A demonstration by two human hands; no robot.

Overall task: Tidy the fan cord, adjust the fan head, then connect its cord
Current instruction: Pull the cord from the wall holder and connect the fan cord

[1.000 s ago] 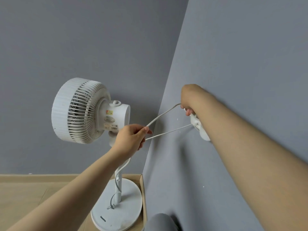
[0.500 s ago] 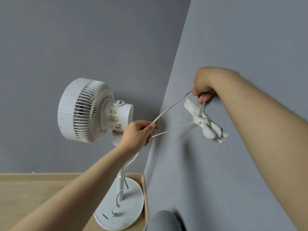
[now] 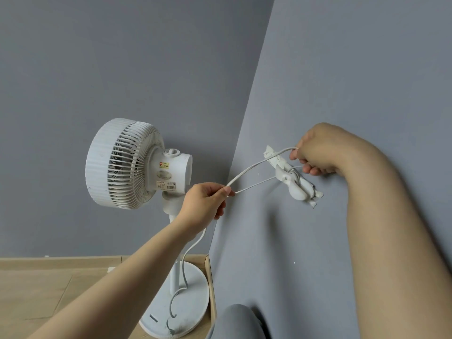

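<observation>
The white cord (image 3: 247, 169) runs as two strands between the person's hands, in front of the grey wall on the right (image 3: 342, 81). The left hand (image 3: 204, 203) pinches both strands together between thumb and fingers, closed on them, just beside the back of the fan head (image 3: 127, 162). From this hand the cord hangs down in a curve to the round base (image 3: 193, 297) of the fan, which stands on the floor (image 3: 36, 289) in the corner. The right hand (image 3: 318, 152) is closed around the far end of the upper strand, with the fingers curled, close against the wall. Under it, a white hook (image 3: 294, 185) is fixed on the wall, and the cord passes around it in a loop. The fan head is upright on its pole and faces to the left. A grey knee (image 3: 234, 321) shows at the bottom edge.
</observation>
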